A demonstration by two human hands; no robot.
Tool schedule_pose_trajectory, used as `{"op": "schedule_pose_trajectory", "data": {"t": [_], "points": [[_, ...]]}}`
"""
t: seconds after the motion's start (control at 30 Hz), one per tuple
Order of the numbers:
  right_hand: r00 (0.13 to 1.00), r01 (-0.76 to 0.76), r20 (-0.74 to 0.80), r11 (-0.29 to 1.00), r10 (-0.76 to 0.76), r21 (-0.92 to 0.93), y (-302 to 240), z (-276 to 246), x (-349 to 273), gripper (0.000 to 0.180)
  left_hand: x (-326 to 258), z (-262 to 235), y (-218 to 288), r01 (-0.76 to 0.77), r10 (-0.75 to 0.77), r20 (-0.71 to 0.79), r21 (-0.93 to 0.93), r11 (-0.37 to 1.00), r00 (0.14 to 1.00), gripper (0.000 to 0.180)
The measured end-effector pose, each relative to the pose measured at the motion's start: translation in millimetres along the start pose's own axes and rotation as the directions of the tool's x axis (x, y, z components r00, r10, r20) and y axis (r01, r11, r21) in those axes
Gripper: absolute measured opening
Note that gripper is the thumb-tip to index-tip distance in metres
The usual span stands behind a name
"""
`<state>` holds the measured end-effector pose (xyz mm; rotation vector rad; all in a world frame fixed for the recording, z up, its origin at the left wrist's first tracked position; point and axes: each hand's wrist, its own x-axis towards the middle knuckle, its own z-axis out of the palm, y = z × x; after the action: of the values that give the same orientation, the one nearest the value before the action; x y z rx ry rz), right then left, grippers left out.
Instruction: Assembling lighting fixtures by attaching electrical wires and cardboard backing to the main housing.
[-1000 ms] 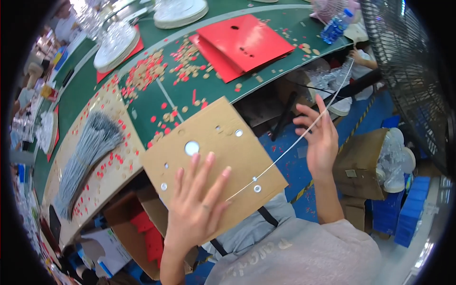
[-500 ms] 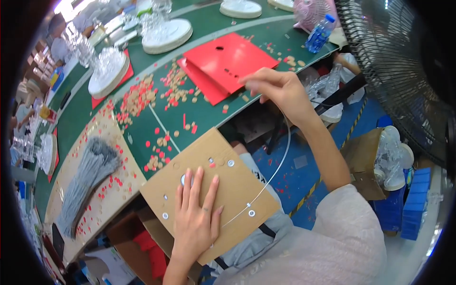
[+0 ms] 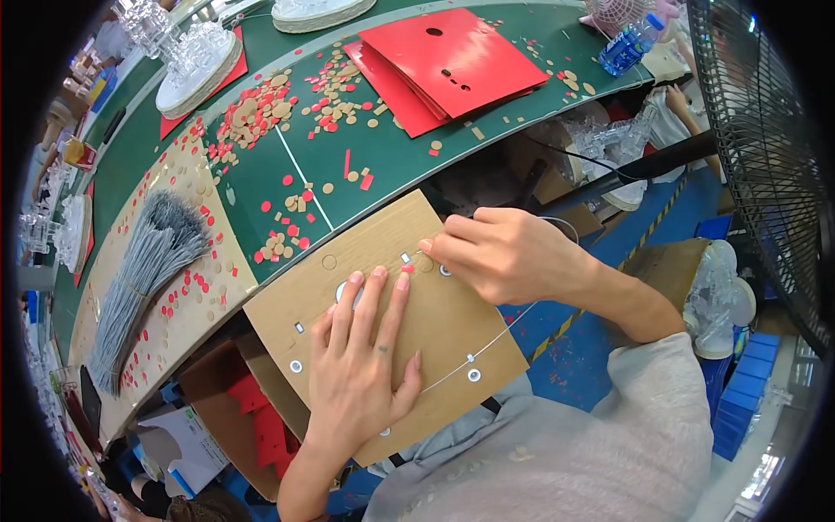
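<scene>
A square brown cardboard panel [image 3: 452, 322] rests on my lap, with small slots and round metal eyelets in it. My left hand [image 3: 361, 365] lies flat on the panel, fingers stretched out, its fingertips beside a larger round hole. Above the panel's far right part, my right hand [image 3: 496, 257] is closed in a pinch near a small slot and a red scrap. A thin white cord [image 3: 513, 326] passes through a small slot near the right edge and loops up behind my right hand. The pinched end of the cord is hidden by the fingers.
Red folded cardboard sheets [image 3: 452, 61] lie on the green table [image 3: 243, 191] among scattered punched-out scraps. A bundle of grey ties [image 3: 148, 287] lies at left. A water bottle [image 3: 631, 43] stands at the far right, near a large fan [image 3: 765, 174]. An open box [image 3: 226, 391] sits below the table.
My right hand has come down and left from the raised position to the panel, bringing the cord with it. The cord now bends in a loop. My left hand stays flat on the panel.
</scene>
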<state>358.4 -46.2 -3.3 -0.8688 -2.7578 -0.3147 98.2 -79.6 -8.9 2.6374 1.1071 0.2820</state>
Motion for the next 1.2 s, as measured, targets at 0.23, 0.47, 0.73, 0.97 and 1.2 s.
{"op": "schedule_pose_trajectory", "data": {"t": [0.23, 0.47, 0.73, 0.97, 1.2], "points": [[0.999, 0.006, -0.047, 0.999, -0.004, 0.052, 2, 7, 2, 0.037, -2, -1, 1, 0.045, -0.045, 0.002, 0.003, 0.999, 0.999, 0.087], [0.998, 0.066, -0.012, 0.997, -0.066, 0.05, 4, 4, 8, 0.037, 2, 0, -3, 0.03, -0.029, 0.019, -0.022, 0.999, 0.999, 0.086], [0.994, 0.022, -0.105, 0.994, -0.01, 0.111, 13, 10, 5, 0.033, 6, -6, -4, 0.042, -0.041, 0.058, -0.03, 0.999, 0.997, 0.087], [0.994, 0.058, -0.101, 0.987, -0.043, 0.149, 12, 12, 2, 0.032, 6, -6, -4, 0.03, -0.028, 0.074, -0.039, 0.999, 0.997, 0.088], [0.991, 0.125, -0.069, 0.984, -0.117, 0.123, 9, 15, 2, 0.043, 6, -6, -5, 0.039, -0.037, 0.055, -0.039, 0.998, 0.998, 0.086]]}}
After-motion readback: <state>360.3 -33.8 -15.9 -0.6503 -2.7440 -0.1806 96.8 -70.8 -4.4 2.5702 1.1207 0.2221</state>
